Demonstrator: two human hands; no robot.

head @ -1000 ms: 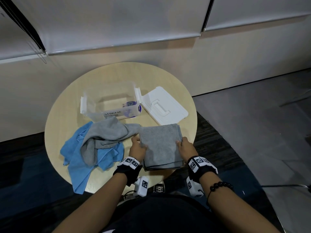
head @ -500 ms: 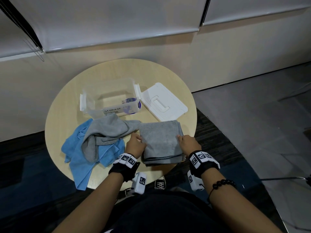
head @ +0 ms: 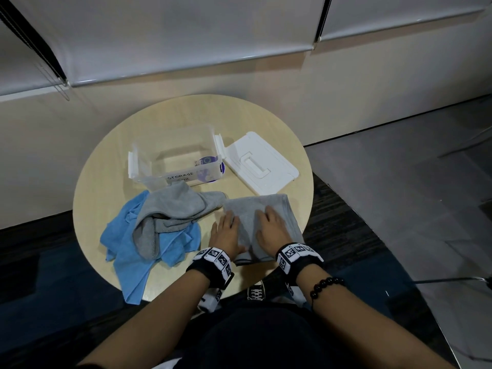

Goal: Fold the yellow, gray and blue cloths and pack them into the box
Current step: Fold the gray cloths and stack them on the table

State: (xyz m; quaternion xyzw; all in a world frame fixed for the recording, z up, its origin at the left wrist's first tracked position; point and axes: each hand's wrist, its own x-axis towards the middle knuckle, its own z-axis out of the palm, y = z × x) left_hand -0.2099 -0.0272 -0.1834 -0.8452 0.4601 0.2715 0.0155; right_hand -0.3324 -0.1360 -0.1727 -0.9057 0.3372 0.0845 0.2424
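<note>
Left hand (head: 226,233) and right hand (head: 272,228) flat, fingers straight, pressing folded gray cloth (head: 288,219) at tabletop (head: 106,179) front edge. Loose gray cloth (head: 173,206) and blue cloth (head: 130,251) unfolded. Box (head: 183,176) open, no cloth inside. Yellow cloth not visible.

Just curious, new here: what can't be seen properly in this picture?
Head view:
- Blue cloth: middle hidden under the crumpled gray cloth.
- Box label: second line partly covered by that cloth.
- Folded cloth: middle hidden by left hand and right hand.
- Sticker in box: too small to read.
</note>
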